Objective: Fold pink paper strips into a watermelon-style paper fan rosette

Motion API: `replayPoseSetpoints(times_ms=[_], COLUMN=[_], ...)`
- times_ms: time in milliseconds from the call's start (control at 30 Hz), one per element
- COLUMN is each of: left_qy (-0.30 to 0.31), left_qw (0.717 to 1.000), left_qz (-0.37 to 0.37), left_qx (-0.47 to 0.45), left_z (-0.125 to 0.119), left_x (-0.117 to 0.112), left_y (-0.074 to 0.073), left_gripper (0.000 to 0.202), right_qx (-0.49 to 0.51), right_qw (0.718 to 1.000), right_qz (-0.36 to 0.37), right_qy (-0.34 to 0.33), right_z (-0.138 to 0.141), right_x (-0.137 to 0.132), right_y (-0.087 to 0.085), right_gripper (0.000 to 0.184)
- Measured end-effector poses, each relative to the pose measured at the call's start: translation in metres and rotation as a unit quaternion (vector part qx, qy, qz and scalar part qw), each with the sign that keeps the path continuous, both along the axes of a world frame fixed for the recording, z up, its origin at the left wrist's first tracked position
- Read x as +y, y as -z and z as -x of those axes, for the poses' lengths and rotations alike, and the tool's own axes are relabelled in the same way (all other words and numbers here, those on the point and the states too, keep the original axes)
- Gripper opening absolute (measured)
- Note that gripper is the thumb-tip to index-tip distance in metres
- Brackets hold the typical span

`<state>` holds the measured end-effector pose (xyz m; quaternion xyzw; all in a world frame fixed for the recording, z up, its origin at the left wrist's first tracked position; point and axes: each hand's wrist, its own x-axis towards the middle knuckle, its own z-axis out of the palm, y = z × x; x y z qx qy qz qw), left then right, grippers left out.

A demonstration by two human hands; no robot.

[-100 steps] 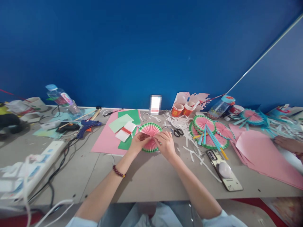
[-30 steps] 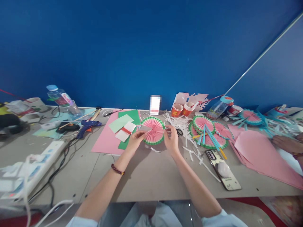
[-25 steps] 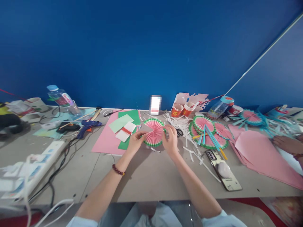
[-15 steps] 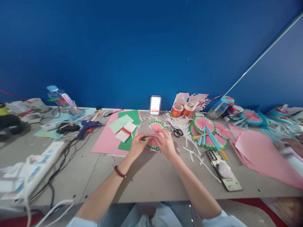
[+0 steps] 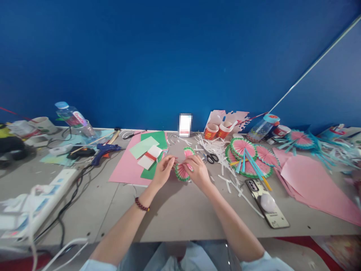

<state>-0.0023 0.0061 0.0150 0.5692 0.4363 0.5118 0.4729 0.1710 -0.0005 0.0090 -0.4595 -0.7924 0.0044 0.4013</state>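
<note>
A pleated paper fan, pink with a green and white rim like a watermelon slice, stands near the middle of the table. My right hand pinches it at the folded centre, and its fingers cover part of the pleats. My left hand is just left of the fan, fingers bent and slightly apart, with nothing visible in them. A pair of black-handled scissors lies beyond my right hand. Pink and green paper sheets lie left of my left hand, with a small white packet on top.
Finished watermelon fans are piled at right, beside white paper strips. A phone lies nearer, left of pink sheets. Red paper cups stand at the back. At left are a blue glue gun and a power strip.
My left hand has drawn back slightly to the left from the fan's centre. The fan has turned and its upper part looks narrower, while my right hand keeps hold.
</note>
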Motion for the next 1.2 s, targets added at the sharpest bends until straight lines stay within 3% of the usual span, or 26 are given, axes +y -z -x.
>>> replayPoseSetpoints(times_ms=[167,300,433,833,1067,1200], left_qy=[-0.033,-0.019,-0.013,0.019,0.064,0.059], left_qw=[0.987,0.949,0.920,0.930,0.957,0.978], left_qz=[-0.128,-0.220,-0.256,-0.226,-0.136,-0.065], left_qx=[0.092,0.224,0.298,0.290,0.249,0.191], left_z=[0.012,0.018,0.021,0.018,0.019,0.016], left_x=[0.008,0.012,0.013,0.014,0.012,0.010], left_y=[0.002,0.004,0.008,0.003,0.000,-0.003], left_gripper=[0.037,0.033,0.030,0.023,0.023,0.027], right_qx=[0.002,-0.011,-0.022,-0.049,-0.004,0.021], right_qw=[0.999,0.995,0.993,0.981,0.990,0.995], right_qz=[0.006,0.012,0.020,0.100,0.087,0.065], right_qy=[-0.052,-0.100,-0.117,-0.158,-0.114,-0.068], right_z=[0.004,0.009,0.012,0.008,0.010,0.007], right_x=[-0.002,-0.004,-0.006,-0.003,-0.003,-0.002], right_y=[-0.004,-0.005,-0.001,0.005,0.003,0.002], right_gripper=[0.015,0.015,0.015,0.016,0.016,0.017])
